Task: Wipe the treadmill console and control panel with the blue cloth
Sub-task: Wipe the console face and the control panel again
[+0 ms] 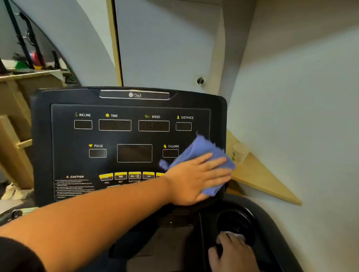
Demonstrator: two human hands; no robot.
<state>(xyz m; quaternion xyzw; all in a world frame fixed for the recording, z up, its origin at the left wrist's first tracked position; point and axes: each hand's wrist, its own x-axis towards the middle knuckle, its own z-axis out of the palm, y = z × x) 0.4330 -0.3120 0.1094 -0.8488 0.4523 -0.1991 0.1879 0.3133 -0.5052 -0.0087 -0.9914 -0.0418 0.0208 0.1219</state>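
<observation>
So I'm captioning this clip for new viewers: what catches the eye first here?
The crumpled blue cloth stands out, pressed flat by the left hand against the right side of the black treadmill console. Next come the yellow buttons along its lower edge, and the right hand resting by the round cup holder.

Walls: pale grey wall (308, 93) at 3 o'clock.
Shelf: wooden corner shelf (263, 180) below it.
Stairs: wooden staircase (9, 108) at 9 o'clock.

Your left hand (196, 178), fingers flat, presses the blue cloth (203, 153) against the right edge of the treadmill console (117, 139), beside the CALORIE window (170, 153). Your right hand (234, 262) rests at the cup holder (235, 224), touching something white there.
</observation>
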